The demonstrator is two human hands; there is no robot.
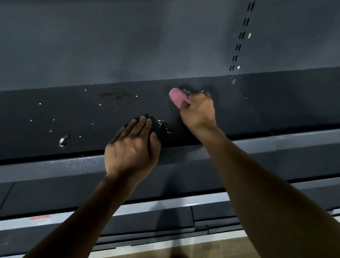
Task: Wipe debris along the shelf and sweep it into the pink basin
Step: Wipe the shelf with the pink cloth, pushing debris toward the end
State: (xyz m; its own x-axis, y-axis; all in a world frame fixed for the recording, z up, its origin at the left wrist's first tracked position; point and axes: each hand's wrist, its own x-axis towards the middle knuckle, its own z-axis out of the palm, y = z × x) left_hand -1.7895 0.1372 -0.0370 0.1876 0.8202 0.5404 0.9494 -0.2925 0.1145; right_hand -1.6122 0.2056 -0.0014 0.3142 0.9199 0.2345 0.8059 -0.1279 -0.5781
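The dark shelf (41, 114) lay under both hands. The right hand (198, 110) held its grip curled round a pink cloth (177, 97), pressed to the shelf. The left hand (132, 148) rested open-fingered, edge down. Debris (165, 126) lay between the grips; white crumbs (40, 103) lay left of them.

No text can be read. A small red label (40, 218) sits on the front rail of the lower shelf (95, 209), its print too blurred to make out.
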